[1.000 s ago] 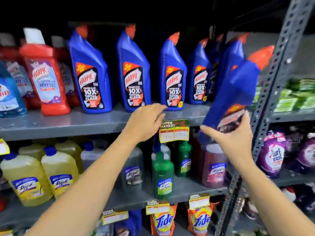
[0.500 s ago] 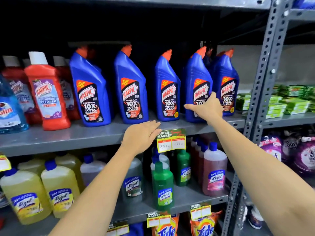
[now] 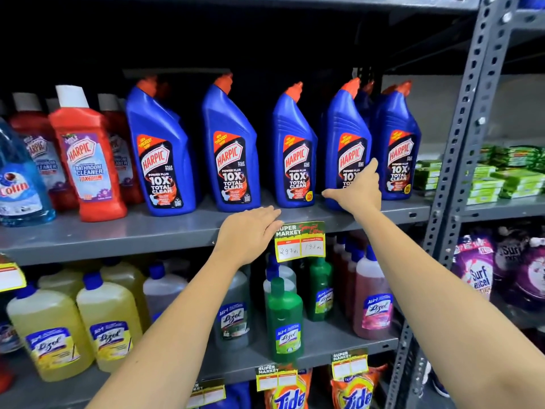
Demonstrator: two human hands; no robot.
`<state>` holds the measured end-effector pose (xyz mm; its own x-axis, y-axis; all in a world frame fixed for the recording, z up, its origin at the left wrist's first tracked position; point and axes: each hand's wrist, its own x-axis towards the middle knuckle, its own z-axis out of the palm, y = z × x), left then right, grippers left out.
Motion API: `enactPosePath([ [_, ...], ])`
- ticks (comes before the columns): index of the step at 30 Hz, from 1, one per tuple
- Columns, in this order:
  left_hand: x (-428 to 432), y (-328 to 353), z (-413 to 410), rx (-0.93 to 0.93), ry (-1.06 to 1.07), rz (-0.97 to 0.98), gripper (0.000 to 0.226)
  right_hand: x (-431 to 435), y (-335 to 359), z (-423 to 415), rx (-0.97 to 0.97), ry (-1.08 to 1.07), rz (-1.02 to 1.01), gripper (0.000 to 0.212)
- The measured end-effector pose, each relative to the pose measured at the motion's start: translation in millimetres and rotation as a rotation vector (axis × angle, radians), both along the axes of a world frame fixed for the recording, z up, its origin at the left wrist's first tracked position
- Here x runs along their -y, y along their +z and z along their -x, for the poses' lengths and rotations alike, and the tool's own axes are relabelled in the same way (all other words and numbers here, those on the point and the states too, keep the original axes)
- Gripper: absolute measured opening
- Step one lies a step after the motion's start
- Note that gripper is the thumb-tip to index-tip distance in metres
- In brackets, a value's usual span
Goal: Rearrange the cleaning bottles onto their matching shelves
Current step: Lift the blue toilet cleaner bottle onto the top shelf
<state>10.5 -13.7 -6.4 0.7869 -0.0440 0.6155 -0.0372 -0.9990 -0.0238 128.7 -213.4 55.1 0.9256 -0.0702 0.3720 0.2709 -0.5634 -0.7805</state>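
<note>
Several blue Harpic bottles with orange caps stand upright in a row on the grey middle shelf (image 3: 118,234). My right hand (image 3: 358,190) is spread against the lower front of the fourth bottle (image 3: 348,134), thumb out to the left, not wrapped around it. The fifth bottle (image 3: 398,143) stands just right of that hand, at the end of the row. My left hand (image 3: 250,228) lies palm down on the shelf's front edge, below the second bottle (image 3: 233,154) and the third bottle (image 3: 295,154), and holds nothing.
Red Harpic bathroom cleaners (image 3: 88,160) and a blue Colin bottle (image 3: 20,184) fill the shelf's left end. Yellow (image 3: 109,326), green (image 3: 284,320) and pink (image 3: 373,305) Lizol bottles stand below. A price tag (image 3: 300,242) hangs by my left hand. A perforated steel post (image 3: 460,143) bounds the right.
A second ago my right hand held a tilted blue Harpic bottle at the right. That bottle now stands in the row, and the hand has let go. My left hand has barely moved.
</note>
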Motion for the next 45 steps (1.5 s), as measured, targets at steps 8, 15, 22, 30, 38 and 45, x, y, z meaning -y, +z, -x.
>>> enactPosePath([
  [8, -2, -3, -3, 0.038, 0.001, -0.006, 0.04, -5, -5, -13, 0.042, -0.013, -0.009, 0.118],
  [15, 0, -4, 0, 0.066, 0.003, -0.027, 0.038, -2, -14, -21, 0.086, 0.015, -0.008, 0.119],
  [22, -1, -5, -3, 0.08, 0.008, -0.029, 0.041, 1, -14, -26, 0.091, 0.059, -0.037, 0.118],
  [30, 0, -5, -2, 0.079, 0.007, -0.034, 0.039, 0, -16, -27, 0.108, 0.052, -0.044, 0.116],
  [38, -1, -7, -4, 0.105, 0.007, -0.034, 0.04, 0, -16, -26, 0.121, 0.043, -0.03, 0.118],
  [45, 2, -5, -2, 0.096, 0.011, -0.033, 0.037, 1, -16, -26, 0.11, 0.063, -0.028, 0.119],
])
